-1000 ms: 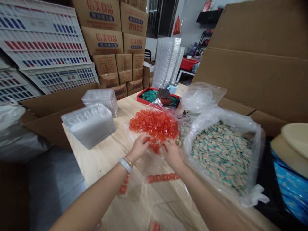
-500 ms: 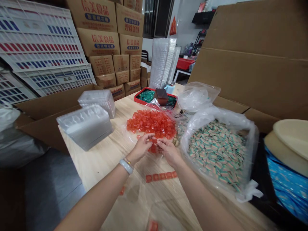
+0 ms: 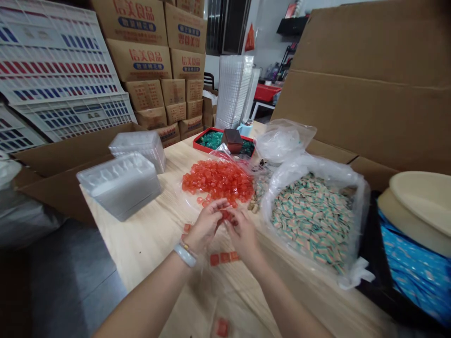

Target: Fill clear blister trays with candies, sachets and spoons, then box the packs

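Note:
My left hand [image 3: 207, 223] and my right hand [image 3: 244, 232] meet above the table, fingers closed together around small red translucent pieces [image 3: 225, 215]. How many pieces are between the fingertips I cannot tell. Just beyond the hands lies a pile of the same red pieces [image 3: 218, 180] on clear plastic. Below the fingers a row of red square pieces [image 3: 224, 257] rests on the table, partly covered by my right wrist. Another few squares [image 3: 187, 228] show beside my left hand, and a red square [image 3: 221, 327] sits near the bottom edge.
To the right stands a clear bag [image 3: 312, 220] full of small striped pieces. Stacked clear plastic trays [image 3: 120, 185] are at the left table edge. A red tray [image 3: 199, 146] with green pieces and a dark brown box [image 3: 232, 140] are at the back. Cardboard boxes [image 3: 139, 61] rise behind.
Both hands have come back slightly from the pile toward me, fingers closer together with red pieces between them. The view has shifted a little.

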Demonstrator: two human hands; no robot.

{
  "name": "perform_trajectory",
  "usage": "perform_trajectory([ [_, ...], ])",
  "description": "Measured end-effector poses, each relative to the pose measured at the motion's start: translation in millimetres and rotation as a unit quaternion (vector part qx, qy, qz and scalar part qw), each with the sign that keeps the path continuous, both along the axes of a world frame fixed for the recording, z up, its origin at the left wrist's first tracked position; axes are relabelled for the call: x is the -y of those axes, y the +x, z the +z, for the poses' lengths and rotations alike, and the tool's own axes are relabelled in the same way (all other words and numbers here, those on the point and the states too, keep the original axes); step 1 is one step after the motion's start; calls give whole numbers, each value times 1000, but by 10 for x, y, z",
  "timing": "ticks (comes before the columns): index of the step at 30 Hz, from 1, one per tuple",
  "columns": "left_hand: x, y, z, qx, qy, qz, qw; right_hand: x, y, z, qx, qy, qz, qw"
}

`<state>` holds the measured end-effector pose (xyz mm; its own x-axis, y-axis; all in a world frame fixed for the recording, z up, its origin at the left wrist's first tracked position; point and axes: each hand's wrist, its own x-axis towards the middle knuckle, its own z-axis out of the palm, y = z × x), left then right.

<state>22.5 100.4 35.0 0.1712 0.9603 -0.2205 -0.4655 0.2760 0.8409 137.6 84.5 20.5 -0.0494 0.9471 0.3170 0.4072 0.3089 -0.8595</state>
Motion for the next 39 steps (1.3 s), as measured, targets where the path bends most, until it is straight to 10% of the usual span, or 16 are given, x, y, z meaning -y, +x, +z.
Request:
perform_trajectory([
  [13,559,423,37,-129,15,-351,927,1003,754,40,-145,-179,-5,973],
  [19,761,689,96,-142,-10,-304,942,1198,880,138,-11,-124,-10,992],
  [25,867,248,22,-275,20,-238,931,1503,585,167,73,-79,19,994],
  [28,535,-84,-49,-529,200,-53,823,1683,345,9,200,-66,87,974],
  [31,174,-269,-150,-646,259,-19,718,1742,159,-221,344,-31,113,932],
  [39,105,-231,-223,-681,281,-41,675,1737,336,-296,321,28,121,939],
])
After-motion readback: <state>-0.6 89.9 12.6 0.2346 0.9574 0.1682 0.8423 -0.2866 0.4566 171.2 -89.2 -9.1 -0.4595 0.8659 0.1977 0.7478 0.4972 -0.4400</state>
